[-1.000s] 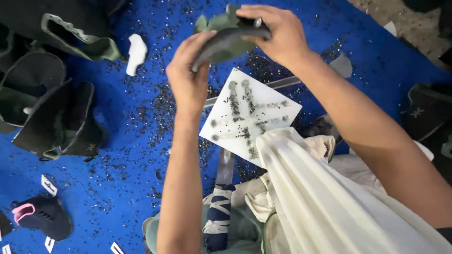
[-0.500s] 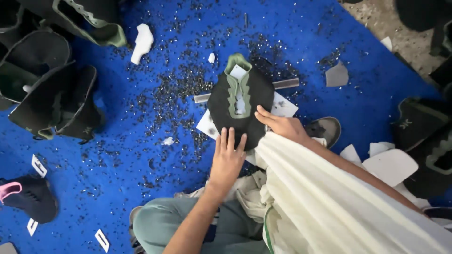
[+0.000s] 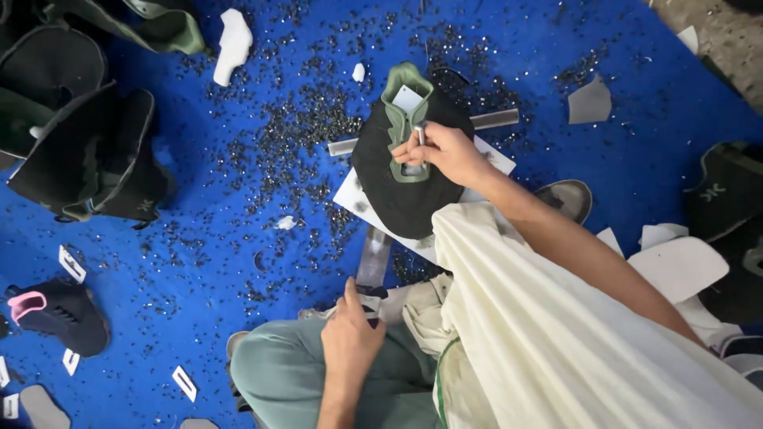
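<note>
While pinned under the right hand [image 3: 445, 151] pinching a metal punch [image 3: 419, 137], black shoe upper [image 3: 401, 187], green tongue; left hand [image 3: 350, 338] curled around a mallet handle [image 3: 373, 258].

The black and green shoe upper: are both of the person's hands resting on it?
No: only the right hand is on the black and green shoe upper; the left hand is down by the knee.

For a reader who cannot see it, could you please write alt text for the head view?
A person's right hand presses a small silvery metal tool onto a black and green shoe upper lying on a white board. Their left hand rests near the knee, on a blue floor sheet strewn with dark punched scraps.
</note>
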